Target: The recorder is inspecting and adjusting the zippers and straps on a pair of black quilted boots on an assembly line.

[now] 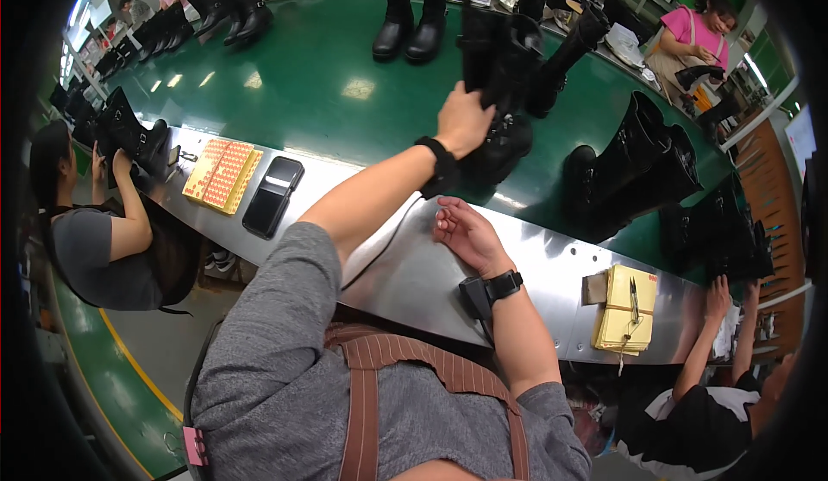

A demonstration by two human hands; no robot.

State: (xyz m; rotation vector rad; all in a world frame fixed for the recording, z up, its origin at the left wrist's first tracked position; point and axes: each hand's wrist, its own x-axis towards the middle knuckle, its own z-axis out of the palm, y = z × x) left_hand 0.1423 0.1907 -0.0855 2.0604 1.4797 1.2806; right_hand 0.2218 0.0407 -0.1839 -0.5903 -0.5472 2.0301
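My left hand (466, 123) reaches over the green table and is closed on a black boot (511, 67), its fingers partly hidden behind the dark leather. The boot stands among other dark boots, so its outline is hard to separate. My right hand (470, 233) rests palm up above the steel edge, fingers loosely curled and apart, holding nothing. Just right of the held boot, another tall black boot (565, 54) leans on the green surface. A pair of buckled black boots (634, 171) stands farther right.
The green table (345, 93) has a steel border (414, 283). On it lie a black phone (273, 196), a patterned yellow stack (226, 175) and yellow cards with a pen (627, 313). Tall boots (407, 28) stand at the back. Co-workers work left (103, 240), lower right and far right.
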